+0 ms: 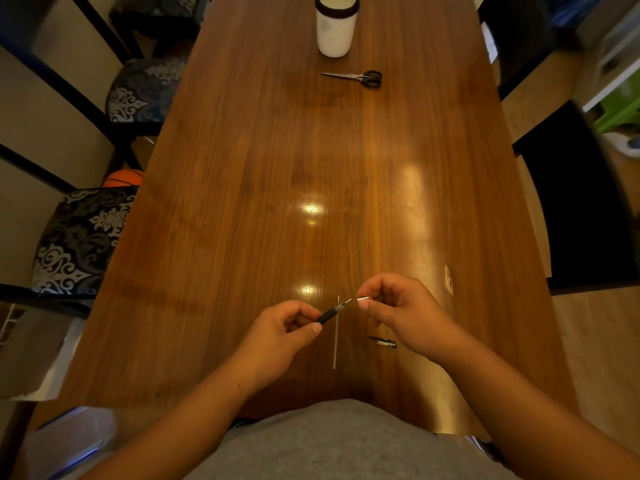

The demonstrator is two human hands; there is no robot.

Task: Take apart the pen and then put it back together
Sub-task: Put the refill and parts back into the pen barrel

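Head view: 2 pieces held apart.
L hand (277,337): pinches slim black plastic pen barrel (327,315); prob light, stiff.
R hand (405,313): pinches tiny silver metal tip (363,298); prob slippery, hold by sides.

scissors (356,77) before cup (336,27), on table (242,168)

Both bare forearms (194,410) reach forward and converge, the hands near each other, not touching. The left hand (280,329) pinches a black pen barrel (327,315) between thumb and curled fingers; the right hand (401,311), fingers curled, pinches what seems a small metal tip (363,298).
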